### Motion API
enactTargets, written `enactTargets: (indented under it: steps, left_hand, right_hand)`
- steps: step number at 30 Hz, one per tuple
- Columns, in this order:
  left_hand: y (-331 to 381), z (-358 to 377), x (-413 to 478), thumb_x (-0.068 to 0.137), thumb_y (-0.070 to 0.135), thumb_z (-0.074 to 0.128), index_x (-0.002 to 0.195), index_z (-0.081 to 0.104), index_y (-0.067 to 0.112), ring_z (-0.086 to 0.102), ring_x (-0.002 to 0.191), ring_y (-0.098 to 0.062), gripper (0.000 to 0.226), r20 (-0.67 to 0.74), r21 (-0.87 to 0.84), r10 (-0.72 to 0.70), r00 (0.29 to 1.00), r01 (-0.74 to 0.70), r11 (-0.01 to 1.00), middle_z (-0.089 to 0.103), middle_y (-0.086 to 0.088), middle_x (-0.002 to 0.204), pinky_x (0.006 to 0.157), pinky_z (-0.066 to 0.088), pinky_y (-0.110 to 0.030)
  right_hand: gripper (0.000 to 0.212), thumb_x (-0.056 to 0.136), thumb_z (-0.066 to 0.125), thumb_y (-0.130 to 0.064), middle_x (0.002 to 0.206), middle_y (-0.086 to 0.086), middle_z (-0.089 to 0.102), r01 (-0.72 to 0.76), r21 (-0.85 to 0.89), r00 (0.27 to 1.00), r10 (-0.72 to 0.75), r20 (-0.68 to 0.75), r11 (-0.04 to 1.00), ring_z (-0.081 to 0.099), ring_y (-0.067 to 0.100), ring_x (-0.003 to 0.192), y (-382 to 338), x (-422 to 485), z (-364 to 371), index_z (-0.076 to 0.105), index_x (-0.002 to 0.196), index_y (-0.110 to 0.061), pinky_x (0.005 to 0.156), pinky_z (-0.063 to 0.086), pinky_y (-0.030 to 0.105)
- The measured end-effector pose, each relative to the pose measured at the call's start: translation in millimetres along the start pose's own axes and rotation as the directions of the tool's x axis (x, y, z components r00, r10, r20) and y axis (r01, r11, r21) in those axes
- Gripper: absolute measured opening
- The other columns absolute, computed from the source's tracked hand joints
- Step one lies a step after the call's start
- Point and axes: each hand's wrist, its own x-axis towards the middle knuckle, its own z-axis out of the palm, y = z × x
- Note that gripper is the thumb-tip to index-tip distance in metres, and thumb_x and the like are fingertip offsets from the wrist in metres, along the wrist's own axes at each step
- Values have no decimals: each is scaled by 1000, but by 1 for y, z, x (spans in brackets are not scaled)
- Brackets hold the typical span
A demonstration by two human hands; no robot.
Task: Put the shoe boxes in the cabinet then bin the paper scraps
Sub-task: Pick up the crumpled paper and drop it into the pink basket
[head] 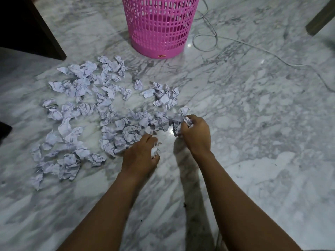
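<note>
Several crumpled white paper scraps [87, 113] lie spread over the marble floor, left of centre. A pink slotted plastic bin [159, 24] stands upright beyond them at the top middle. My left hand [139, 156] is low at the near edge of the pile, its fingers closed on a small paper scrap. My right hand [195, 134] is at the pile's right end, closed around a bunch of paper scraps. No shoe boxes are in view.
A grey cable [235, 42] loops across the floor right of the bin. Dark wooden furniture [23, 28] fills the top left corner, and a furniture leg [320, 17] shows at the top right. Bare marble floor [262, 124] lies to the right.
</note>
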Motion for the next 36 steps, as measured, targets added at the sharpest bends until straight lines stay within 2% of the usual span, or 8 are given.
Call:
enactTargets:
  steps: [4, 10, 15, 20, 25, 30, 34, 36]
  left_hand:
    - [0, 8, 3, 83, 36, 59, 117, 55, 28, 63, 90, -20, 35, -17, -5, -33, 999, 33, 999, 46, 6, 120, 68, 51, -34]
    - [1, 18, 2, 80, 35, 63, 110, 62, 29, 65, 97, -23, 30, -124, 92, -47, 991, 59, 994, 52, -2, 130, 64, 55, -33]
    - [0, 25, 2, 79, 32, 61, 95, 60, 26, 61, 73, -24, 17, -182, 92, -16, 983, 33, 995, 52, 0, 95, 51, 51, -35]
    - [1, 27, 4, 77, 30, 66, 89, 61, 25, 59, 70, -23, 14, -192, 31, -47, 980, 54, 998, 54, 1, 84, 49, 51, -35]
    - [0, 27, 5, 82, 30, 57, 88, 58, 24, 58, 67, -23, 9, -229, 25, -9, 973, 15, 1000, 54, 2, 83, 47, 48, -33]
    - [1, 17, 6, 79, 30, 56, 91, 60, 24, 59, 62, -24, 14, -299, 31, 6, 954, 3, 1000, 56, 2, 83, 46, 45, -30]
    - [7, 4, 15, 78, 32, 61, 121, 57, 25, 66, 74, -27, 44, -299, 39, -60, 952, 75, 996, 63, 0, 97, 54, 52, -34]
    - [10, -1, 22, 81, 37, 63, 143, 41, 28, 67, 87, -26, 66, -230, 38, -122, 966, 134, 990, 62, 0, 114, 65, 55, -38]
  right_hand:
    - [36, 92, 50, -32, 126, 7, 48, 45, -233, 994, -20, 109, 971, 56, 29, 111, 6, 26, 14, 63, 123, -19, 80, 45, 35]
    - [63, 83, 49, -70, 127, 1, 49, 220, -411, 975, -191, 111, 885, 50, 24, 111, 4, 15, 39, 46, 132, -31, 77, 46, 37]
    - [46, 79, 67, -31, 112, 1, 63, 373, -276, 928, -350, 128, 886, 61, 27, 98, 14, 4, 46, 62, 125, -27, 72, 45, 31]
    - [38, 66, 68, -37, 96, -1, 67, 336, 25, 941, -336, 32, 942, 66, 20, 83, 18, 5, 34, 74, 100, -21, 67, 44, 25]
    - [24, 69, 80, -14, 100, 6, 61, 440, 78, 893, -427, -144, 894, 61, 16, 79, 8, 18, 26, 71, 92, -14, 64, 51, 31]
    - [29, 75, 75, -17, 143, -1, 47, 400, -57, 914, -394, 98, 915, 62, 19, 92, -31, 69, 24, 66, 102, -15, 70, 49, 30]
    - [42, 84, 67, -25, 134, 0, 53, 355, -264, 908, -264, 324, 897, 61, 27, 108, -51, 101, 37, 55, 124, -25, 84, 49, 35]
    - [49, 85, 62, -28, 131, 3, 56, 378, -391, 901, -236, 363, 839, 58, 30, 112, -51, 103, 45, 48, 133, -30, 86, 49, 39]
